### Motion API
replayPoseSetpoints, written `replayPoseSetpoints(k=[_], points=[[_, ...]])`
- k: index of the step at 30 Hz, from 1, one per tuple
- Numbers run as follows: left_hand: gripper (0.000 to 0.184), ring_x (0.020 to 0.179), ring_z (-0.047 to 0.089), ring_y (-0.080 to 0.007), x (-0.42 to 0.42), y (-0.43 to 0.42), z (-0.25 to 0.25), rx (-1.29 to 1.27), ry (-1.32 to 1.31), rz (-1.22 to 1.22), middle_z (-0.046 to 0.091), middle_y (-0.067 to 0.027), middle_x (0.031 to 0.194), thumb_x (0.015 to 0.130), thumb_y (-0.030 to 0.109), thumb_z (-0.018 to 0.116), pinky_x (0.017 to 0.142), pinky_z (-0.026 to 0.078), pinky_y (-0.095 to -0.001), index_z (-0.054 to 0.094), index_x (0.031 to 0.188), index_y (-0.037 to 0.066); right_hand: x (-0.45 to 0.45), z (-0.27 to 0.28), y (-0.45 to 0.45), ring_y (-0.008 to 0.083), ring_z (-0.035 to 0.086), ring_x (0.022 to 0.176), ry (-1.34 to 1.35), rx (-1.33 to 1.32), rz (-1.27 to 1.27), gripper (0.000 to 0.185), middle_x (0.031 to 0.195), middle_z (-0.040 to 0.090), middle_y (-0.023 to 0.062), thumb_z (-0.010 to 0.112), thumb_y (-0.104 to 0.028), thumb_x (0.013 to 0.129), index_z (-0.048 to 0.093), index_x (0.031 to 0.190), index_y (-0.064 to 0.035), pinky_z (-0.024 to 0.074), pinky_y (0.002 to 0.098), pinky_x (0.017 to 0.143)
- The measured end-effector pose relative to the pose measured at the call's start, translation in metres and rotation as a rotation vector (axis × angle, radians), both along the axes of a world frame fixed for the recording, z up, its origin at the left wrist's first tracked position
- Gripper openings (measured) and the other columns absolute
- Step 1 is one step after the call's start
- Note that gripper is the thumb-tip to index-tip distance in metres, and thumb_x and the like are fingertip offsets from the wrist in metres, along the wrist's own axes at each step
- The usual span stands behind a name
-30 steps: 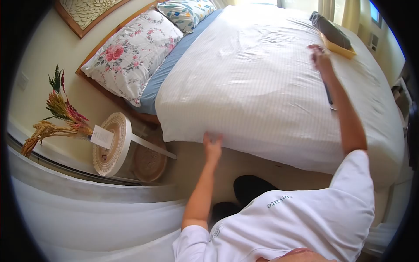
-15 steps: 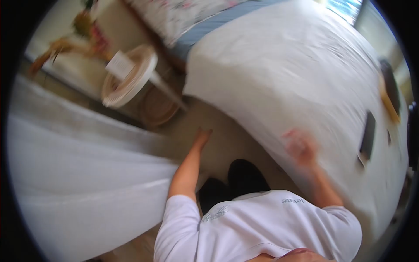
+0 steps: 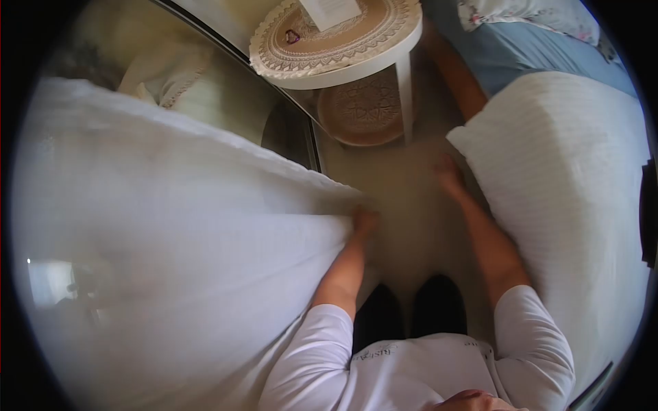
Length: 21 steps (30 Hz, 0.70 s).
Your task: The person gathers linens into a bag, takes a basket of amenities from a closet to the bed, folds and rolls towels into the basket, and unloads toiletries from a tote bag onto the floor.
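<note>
My left hand [image 3: 365,220] is closed at the right edge of a large white cloth [image 3: 205,226], whose folds run together at the fingers. The cloth fills the left side of the view, and its exact kind is unclear. My right hand [image 3: 449,176] is stretched forward over the floor, just left of the hanging edge of the white bed cover [image 3: 562,157]. Its fingers are blurred, and I cannot tell whether they touch the cover.
A small white side table [image 3: 380,65] with a lace-edged mat and a card stands ahead. Below it is a round patterned lower shelf [image 3: 360,113]. Blue bedding [image 3: 534,58] and a floral pillow [image 3: 548,17] lie at upper right. My dark shoes [image 3: 439,305] are on the floor.
The view has swung left, bringing the table to the top middle. My right hand has moved from over the bed to beside its edge. My left hand now meets the cloth's edge.
</note>
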<state>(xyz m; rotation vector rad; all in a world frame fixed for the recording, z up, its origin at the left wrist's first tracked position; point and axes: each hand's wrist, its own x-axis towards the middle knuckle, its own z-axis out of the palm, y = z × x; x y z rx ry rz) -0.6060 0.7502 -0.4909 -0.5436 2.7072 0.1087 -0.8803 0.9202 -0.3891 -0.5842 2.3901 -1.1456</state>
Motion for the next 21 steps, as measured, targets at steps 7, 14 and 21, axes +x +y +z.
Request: replayPoseSetpoints(k=[7,14,21], points=[[0.066,0.127,0.037,-0.0364,-0.078,-0.002,-0.007,0.242,0.088,0.607,0.041,-0.0219,0.135,0.083,0.048,0.052,0.101,0.026,-0.0599,0.042,0.132,0.004,-0.079,-0.152,0.032,0.0316,0.041,0.119,0.042,0.464,-0.091,0.056,0.129,0.043,0.0193,0.061,-0.032,0.085,0.041,0.127,-0.0010,0.0334,0.0390,0.098],[0.073,0.132,0.025,-0.0428,-0.071,0.001,-0.058,0.003,0.472,0.488,0.030,-0.0264,0.141,0.084,0.051,0.051,0.100,0.016,-0.0674,0.034,0.139,0.006,-0.208,-0.208,0.002,0.0331,0.045,0.109,0.360,0.382,-0.401,0.049,0.118,0.047,0.0208,0.058,-0.033,0.086,0.045,0.118,0.0012,0.0364,0.0402,0.091],[0.070,0.129,0.028,-0.0447,-0.067,-0.015,-0.052,0.023,0.390,0.511,0.034,-0.0275,0.137,0.083,0.047,0.052,0.100,0.015,-0.0677,0.036,0.138,0.006,-0.278,-0.195,-0.045,0.0346,0.049,0.098,0.471,0.310,-0.556,0.045,0.107,0.051,0.0223,0.056,-0.035,0.088,0.049,0.109,0.0034,0.0393,0.0413,0.083]])
